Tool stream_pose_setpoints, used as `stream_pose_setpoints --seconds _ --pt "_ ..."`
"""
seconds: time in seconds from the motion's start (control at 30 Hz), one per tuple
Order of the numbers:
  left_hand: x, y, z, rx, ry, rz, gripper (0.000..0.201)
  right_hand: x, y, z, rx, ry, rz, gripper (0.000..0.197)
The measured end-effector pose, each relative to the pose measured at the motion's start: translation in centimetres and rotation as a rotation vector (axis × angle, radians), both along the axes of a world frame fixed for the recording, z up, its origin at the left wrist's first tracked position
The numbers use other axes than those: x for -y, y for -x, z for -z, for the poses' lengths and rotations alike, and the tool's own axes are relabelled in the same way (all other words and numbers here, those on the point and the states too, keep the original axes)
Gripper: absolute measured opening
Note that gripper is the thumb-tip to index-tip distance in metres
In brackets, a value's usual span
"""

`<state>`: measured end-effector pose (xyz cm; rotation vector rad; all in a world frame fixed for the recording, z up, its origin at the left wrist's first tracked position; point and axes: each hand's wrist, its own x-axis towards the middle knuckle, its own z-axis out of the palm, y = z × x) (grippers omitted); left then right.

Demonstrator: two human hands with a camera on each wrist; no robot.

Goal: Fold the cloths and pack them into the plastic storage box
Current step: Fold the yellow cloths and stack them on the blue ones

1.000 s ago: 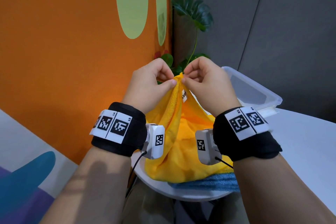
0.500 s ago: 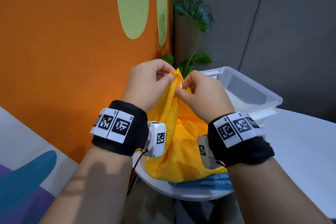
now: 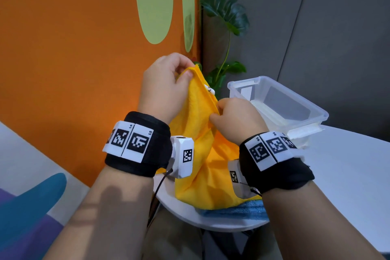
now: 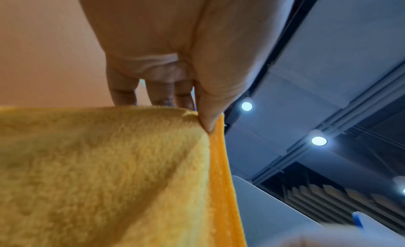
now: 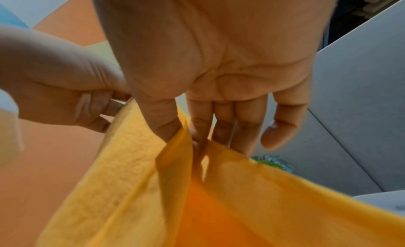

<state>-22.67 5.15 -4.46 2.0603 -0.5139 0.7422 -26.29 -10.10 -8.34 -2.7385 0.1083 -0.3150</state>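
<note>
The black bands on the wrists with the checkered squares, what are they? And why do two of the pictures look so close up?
Those are a person's two bare hands, not a machine. Each wristband carries a small white camera. The big picture comes from another camera worn on the person's head, looking down at the hands. The two close-up pictures come from the wrist cameras, which look along the fingers.

The left hand pinches the top corner of a yellow cloth. The right hand pinches its edge a little lower. Together they hold it up over a white table. A blue cloth lies beneath it on the table. Behind them stands a clear plastic box, where the folded cloths are meant to go.
</note>
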Motion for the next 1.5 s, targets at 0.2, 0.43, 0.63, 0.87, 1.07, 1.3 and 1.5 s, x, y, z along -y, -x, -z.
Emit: stream_pose_setpoints --seconds 0.2,0.43,0.63,0.87,1.07,1.3,1.5 --pt "-2.3 -1.3 -0.6 0.021 0.14 -0.15 0.012 0.3 -0.4 0.9 -0.192 0.048 0.023 0.028" --pt "-5.1 -2.6 -0.9 0.068 0.237 -0.292 0.015 1.4 -0.5 0.6 -0.176 0.094 0.175 0.018" --pt "-7.5 -3.3 -1.3 0.102 0.329 -0.41 0.023 2.8 -0.1 -0.2 -0.167 0.046 0.331 0.004" --pt "-9.8 -4.0 -1.0 0.058 0.342 -0.525 0.025 4.9 -0.6 -0.1 -0.137 0.013 0.431 0.007" --pt "-10.4 -4.4 0.1 -0.008 0.378 -0.563 0.019 6.0 -1.0 0.1 0.044 -0.019 0.399 0.016" --pt "-10.9 -4.4 0.7 -0.069 0.445 -0.588 0.019 6.3 -1.1 -0.4 0.151 -0.141 0.4 0.037" --pt "-11.2 -4.3 0.9 -0.074 0.464 -0.6 0.021 6.0 -0.2 -0.9 0.337 -0.253 0.461 0.025"
